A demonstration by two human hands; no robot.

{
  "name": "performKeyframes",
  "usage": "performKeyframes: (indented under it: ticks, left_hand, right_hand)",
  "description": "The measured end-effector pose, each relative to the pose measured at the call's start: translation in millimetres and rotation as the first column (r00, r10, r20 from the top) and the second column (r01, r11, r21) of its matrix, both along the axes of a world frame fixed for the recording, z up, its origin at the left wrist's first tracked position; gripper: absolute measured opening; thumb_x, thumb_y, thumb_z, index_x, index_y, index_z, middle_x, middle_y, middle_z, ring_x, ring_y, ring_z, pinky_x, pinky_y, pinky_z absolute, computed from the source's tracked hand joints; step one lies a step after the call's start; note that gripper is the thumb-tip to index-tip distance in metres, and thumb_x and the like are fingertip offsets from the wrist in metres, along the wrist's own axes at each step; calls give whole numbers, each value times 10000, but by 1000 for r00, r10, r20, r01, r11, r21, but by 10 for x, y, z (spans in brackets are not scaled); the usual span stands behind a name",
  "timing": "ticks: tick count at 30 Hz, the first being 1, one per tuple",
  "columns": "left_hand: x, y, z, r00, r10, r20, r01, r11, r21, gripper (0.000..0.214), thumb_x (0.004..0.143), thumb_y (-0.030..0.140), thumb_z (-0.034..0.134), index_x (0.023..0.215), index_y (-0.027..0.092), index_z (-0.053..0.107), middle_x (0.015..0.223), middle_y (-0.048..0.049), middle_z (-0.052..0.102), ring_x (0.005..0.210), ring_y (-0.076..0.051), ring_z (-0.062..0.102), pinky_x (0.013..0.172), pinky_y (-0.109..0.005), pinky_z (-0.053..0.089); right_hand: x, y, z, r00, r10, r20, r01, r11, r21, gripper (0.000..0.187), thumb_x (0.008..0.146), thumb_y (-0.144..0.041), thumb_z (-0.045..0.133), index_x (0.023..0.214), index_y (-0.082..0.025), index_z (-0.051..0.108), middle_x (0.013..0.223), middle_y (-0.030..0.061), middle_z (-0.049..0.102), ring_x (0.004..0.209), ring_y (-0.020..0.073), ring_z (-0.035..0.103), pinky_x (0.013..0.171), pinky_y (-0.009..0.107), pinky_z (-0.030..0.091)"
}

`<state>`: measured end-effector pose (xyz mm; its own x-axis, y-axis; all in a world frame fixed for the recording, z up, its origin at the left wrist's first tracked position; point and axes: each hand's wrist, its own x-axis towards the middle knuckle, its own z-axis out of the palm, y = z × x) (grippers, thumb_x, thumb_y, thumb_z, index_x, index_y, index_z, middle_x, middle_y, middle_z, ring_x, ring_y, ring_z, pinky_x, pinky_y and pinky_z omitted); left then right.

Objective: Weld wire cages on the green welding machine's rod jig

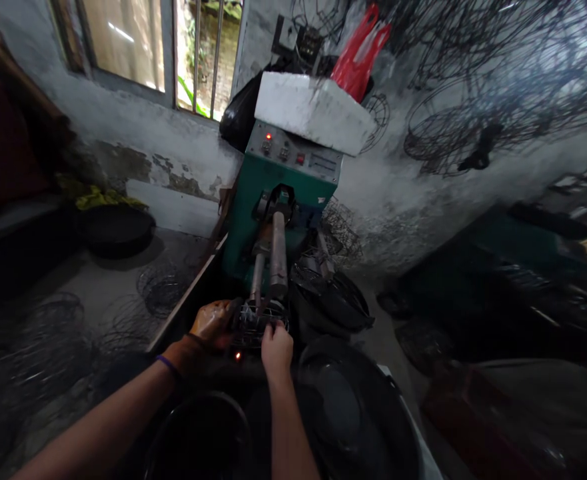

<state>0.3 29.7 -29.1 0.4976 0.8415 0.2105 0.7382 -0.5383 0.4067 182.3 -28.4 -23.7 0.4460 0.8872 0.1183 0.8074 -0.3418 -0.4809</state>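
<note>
Item: wire cage, at 6 o'clock of the green welder, under its electrode arms. Left hand and right hand both closed on its rim (a spark glows below). Likely light, springy, stiff; grip rim wires.

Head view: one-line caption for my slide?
Both hands, left and right, hold a small wire cage at the green machine's arm.

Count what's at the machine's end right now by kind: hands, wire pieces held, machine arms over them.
Hands: 2, left hand and right hand, both gripping the piece
Wire cage held between them: 1
Machine arms reaching out from the green machine over the cage: 2
Total: 5
</note>
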Motion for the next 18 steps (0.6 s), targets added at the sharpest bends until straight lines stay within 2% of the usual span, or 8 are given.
performKeyframes:
  ticks: [3,6,8,10,12,14,18]
  left_hand:
    - [61,-20,74,999,-22,-23,23,998,52,686,824,415,678,1426,109,554,1307,-193,705,1161,-381,689,951,-485,572]
    - [160,-20,152,999,-51,-11,52,994,92,518,841,390,638,1294,140,636,1157,-145,754,1038,-345,726,879,-454,579]
    - [227,-5,185,998,-57,-7,57,995,80,396,862,362,594,1185,151,682,1046,-120,769,964,-322,741,834,-434,581]
    - [277,14,189,999,-46,-15,47,997,56,372,859,374,591,1140,157,701,1028,-122,774,959,-327,746,825,-439,588]
    - [289,22,159,998,-50,-34,52,998,43,487,809,415,648,1214,148,687,1107,-146,769,1010,-363,737,855,-477,591]
    - [245,7,94,998,-51,-25,52,996,69,684,762,433,690,1370,131,609,1244,-176,734,1101,-390,707,935,-517,574]
    - [-7,-57,-144,992,48,115,-61,992,114,910,751,461,702,1554,130,428,1476,-198,602,1339,-372,587,1113,-495,498]
  right_hand:
    - [65,-11,-21,999,-44,4,44,998,44,285,980,-204,486,996,-106,753,836,147,786,781,248,750,654,282,463]
    - [147,-10,-51,997,-70,-19,70,997,35,276,976,-210,493,988,-111,750,842,146,787,772,243,745,648,276,463]
    - [188,0,-74,996,-79,-33,79,997,14,283,978,-208,484,985,-111,750,842,143,788,752,239,737,635,276,456]
    - [214,12,-97,995,-89,-36,89,996,2,285,975,-212,487,996,-104,750,853,148,791,753,243,737,635,279,455]
    - [236,7,-112,995,-89,-47,89,996,7,279,967,-211,495,992,-102,751,863,151,795,774,248,743,655,278,462]
    - [262,-33,-115,995,-69,-66,71,997,39,275,965,-214,497,979,-113,751,871,146,799,795,246,748,673,274,467]
    - [238,-200,-98,996,-51,-71,59,992,114,300,993,-295,493,946,-151,753,795,115,788,734,240,745,625,272,450]
